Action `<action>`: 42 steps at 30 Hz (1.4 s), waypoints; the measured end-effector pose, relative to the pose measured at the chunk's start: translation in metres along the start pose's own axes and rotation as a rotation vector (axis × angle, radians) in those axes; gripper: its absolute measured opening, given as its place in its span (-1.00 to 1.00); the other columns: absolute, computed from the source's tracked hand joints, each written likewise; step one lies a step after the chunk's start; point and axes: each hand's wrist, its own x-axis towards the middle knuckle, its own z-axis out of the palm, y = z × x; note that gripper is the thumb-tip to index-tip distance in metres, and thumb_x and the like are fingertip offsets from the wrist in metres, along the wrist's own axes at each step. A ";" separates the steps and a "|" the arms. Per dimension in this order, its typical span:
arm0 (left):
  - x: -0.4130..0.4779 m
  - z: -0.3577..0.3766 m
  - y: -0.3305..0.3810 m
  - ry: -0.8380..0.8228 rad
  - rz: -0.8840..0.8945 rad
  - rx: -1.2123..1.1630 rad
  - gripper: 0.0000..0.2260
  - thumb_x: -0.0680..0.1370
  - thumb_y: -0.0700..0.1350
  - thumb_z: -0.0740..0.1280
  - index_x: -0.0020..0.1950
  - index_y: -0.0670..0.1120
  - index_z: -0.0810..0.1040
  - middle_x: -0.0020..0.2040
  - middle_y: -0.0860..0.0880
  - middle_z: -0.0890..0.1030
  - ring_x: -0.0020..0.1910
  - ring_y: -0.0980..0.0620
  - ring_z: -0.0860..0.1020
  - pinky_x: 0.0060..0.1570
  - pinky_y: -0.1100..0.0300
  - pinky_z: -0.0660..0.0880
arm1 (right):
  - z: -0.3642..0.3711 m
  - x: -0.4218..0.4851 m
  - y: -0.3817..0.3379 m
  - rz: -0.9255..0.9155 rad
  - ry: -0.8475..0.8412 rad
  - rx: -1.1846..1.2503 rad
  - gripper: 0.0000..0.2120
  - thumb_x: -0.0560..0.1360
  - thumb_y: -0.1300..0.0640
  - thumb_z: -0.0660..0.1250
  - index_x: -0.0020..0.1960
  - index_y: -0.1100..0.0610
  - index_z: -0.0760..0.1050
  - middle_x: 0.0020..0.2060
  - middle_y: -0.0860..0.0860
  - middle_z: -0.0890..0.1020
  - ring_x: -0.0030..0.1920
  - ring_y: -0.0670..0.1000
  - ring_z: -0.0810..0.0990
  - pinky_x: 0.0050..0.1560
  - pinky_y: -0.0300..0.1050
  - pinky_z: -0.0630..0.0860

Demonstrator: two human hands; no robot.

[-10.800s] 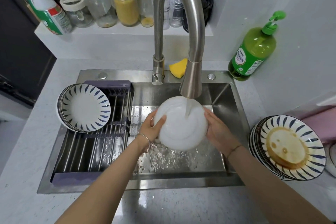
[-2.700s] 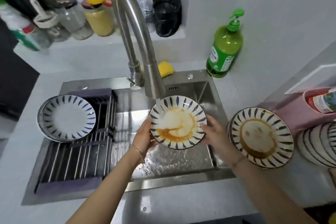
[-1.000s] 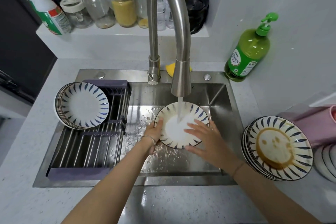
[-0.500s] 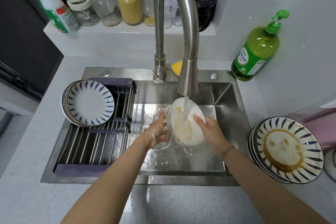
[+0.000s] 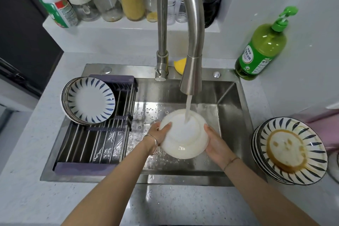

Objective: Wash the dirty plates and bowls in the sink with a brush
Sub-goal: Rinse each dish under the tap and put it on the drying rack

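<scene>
Over the steel sink (image 5: pixel 231 97) I hold a plate (image 5: pixel 183 137) turned with its white underside up, under the water running from the faucet (image 5: pixel 190 79). My left hand (image 5: pixel 159 133) grips its left rim, fingers curled over the edge. My right hand (image 5: pixel 214 141) grips the right rim from beside and below. A stack of dirty blue-striped plates (image 5: pixel 291 150) with brown sauce sits on the counter at the right. Clean striped plates (image 5: pixel 89 100) lean on the drying rack (image 5: pixel 95 145) at the left. No brush is in view.
A green dish-soap bottle (image 5: pixel 262 51) stands at the sink's back right corner. A yellow sponge (image 5: pixel 180 64) lies behind the faucet. Jars and a spray bottle (image 5: pixel 55 5) line the shelf behind. A pink object (image 5: pixel 322 124) lies at the far right.
Half a second ago the plate stood on edge with sauce showing; it is now flipped underside up and held by both rims. One second ago my right palm rubbed its face.
</scene>
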 end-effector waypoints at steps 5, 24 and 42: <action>0.002 0.010 -0.013 0.038 0.055 0.079 -0.52 0.45 0.07 0.47 0.24 -0.10 0.39 0.18 -0.15 0.55 0.11 -0.17 0.58 0.03 -0.08 0.59 | -0.017 -0.008 0.006 0.050 0.043 -0.080 -0.64 0.64 0.04 0.11 0.38 0.14 0.41 0.21 0.12 0.59 0.17 0.11 0.56 -0.01 0.00 0.59; -0.002 -0.019 0.014 0.043 0.097 -0.019 -0.46 0.53 0.13 0.35 0.41 -0.05 0.25 0.27 -0.16 0.48 0.07 -0.16 0.57 -0.26 -0.03 0.65 | 0.032 0.026 -0.051 -0.078 -0.046 -0.250 -0.65 0.60 0.11 0.23 0.34 0.20 0.44 0.10 0.08 0.63 0.01 0.04 0.62 -0.06 -0.05 0.57; -0.033 0.006 0.007 -0.250 0.091 0.022 -0.57 0.56 0.24 0.21 0.32 0.06 0.25 0.24 -0.13 0.52 0.04 -0.15 0.61 -0.14 -0.08 0.64 | -0.022 -0.007 -0.030 -0.098 0.046 -0.219 -0.60 0.62 0.00 0.17 0.43 0.04 0.33 0.27 0.08 0.55 0.28 0.12 0.52 0.20 0.10 0.52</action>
